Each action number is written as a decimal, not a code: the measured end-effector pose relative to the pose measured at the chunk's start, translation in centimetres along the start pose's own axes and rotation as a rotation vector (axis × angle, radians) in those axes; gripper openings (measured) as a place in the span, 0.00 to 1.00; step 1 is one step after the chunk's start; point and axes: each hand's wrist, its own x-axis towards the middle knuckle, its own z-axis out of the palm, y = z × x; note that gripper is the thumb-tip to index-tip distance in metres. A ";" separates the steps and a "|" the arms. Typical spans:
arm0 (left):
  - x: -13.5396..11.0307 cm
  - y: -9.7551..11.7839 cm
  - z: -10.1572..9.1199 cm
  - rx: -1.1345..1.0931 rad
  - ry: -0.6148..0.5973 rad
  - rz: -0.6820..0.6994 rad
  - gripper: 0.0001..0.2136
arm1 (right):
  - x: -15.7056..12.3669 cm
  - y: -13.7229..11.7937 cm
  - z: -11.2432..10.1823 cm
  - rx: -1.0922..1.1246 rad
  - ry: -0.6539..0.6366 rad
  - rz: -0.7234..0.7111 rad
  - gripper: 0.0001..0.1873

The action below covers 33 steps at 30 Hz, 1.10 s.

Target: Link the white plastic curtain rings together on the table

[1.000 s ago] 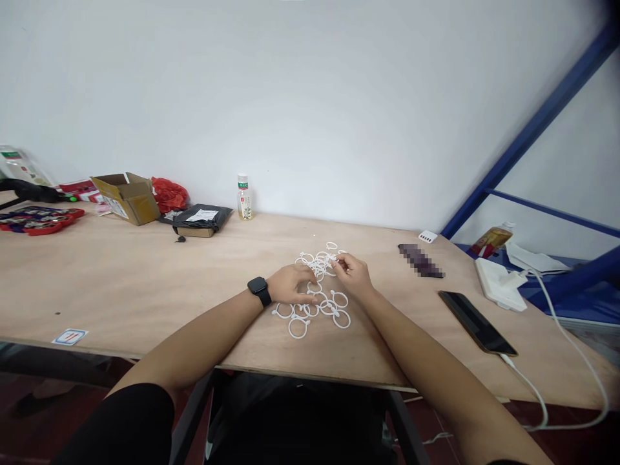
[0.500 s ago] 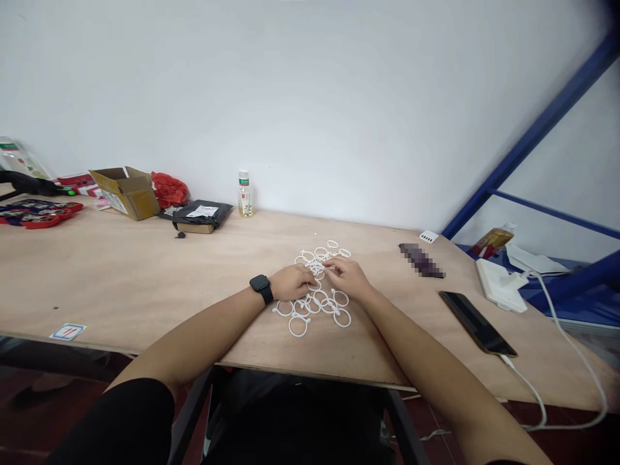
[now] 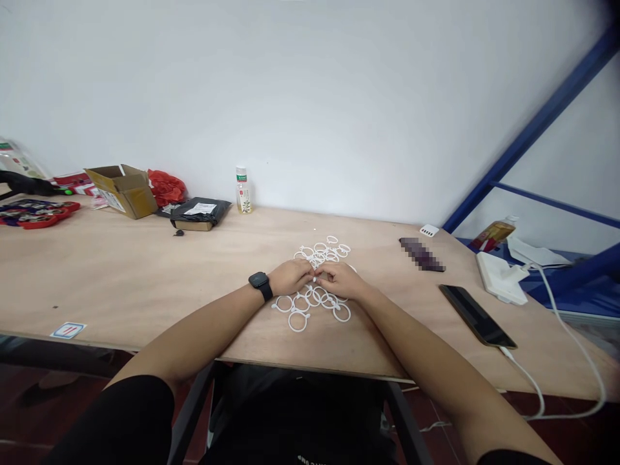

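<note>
Several white plastic curtain rings [image 3: 297, 321], each with a small knob or eyelet, lie in a loose pile on the wooden table. Over the middle of the pile, my left hand [image 3: 290, 278], with a black watch on its wrist, has its fingers pinched together. My right hand [image 3: 341, 281] meets it fingertip to fingertip, also in a pinch. A small white part of a ring [image 3: 314, 279] shows between the two sets of fingers; the rest of that ring is hidden. Other rings lie behind and in front of both hands.
A phone [image 3: 477, 315] on a white cable lies to the right, by a white power strip [image 3: 501, 278]. Behind stands a bottle [image 3: 243, 190]. At the left are a black parcel [image 3: 201, 210], an open carton [image 3: 123, 190] and a red tray [image 3: 39, 213].
My right hand has come down and left from the back of the pile, and its fingertips now meet my left hand's. My left hand has shifted only slightly.
</note>
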 end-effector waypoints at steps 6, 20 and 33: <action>0.0 0.5 -0.2 -0.038 0.026 -0.070 0.09 | -0.1 -0.3 -0.5 0.009 0.020 0.008 0.08; 0.1 0.4 0.1 0.006 0.040 -0.063 0.12 | 0.0 -0.6 -0.1 -0.030 0.113 -0.008 0.13; 0.2 1.1 -0.3 -0.022 0.082 -0.045 0.12 | 0.0 -0.4 0.0 0.003 0.157 -0.033 0.14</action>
